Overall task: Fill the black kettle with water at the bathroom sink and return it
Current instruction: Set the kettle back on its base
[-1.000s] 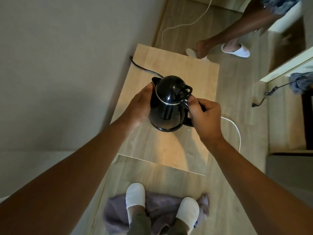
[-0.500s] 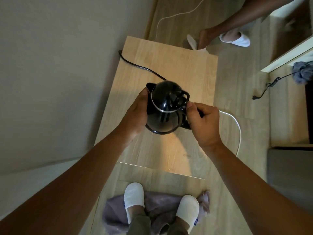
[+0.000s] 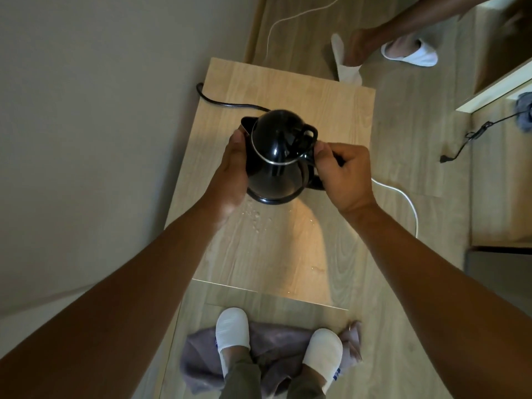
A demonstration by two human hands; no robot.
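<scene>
wooden table (image 3: 253, 254), left hand (image 3: 233, 171) and right hand (image 3: 344, 175) grip black kettle (image 3: 277, 156)

surface: light wood table (image 3: 331, 116) against the wall | on it: black kettle (image 3: 277, 156) — black cord (image 3: 221, 102) behind it — water droplets (image 3: 253, 218) near its base

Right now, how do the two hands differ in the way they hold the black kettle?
The left hand lies flat against the black kettle body on its spout side; the right hand is curled in a fist around the handle. The left fingers are extended, the right fingers bent. Both touch the kettle above the wooden table.
</scene>
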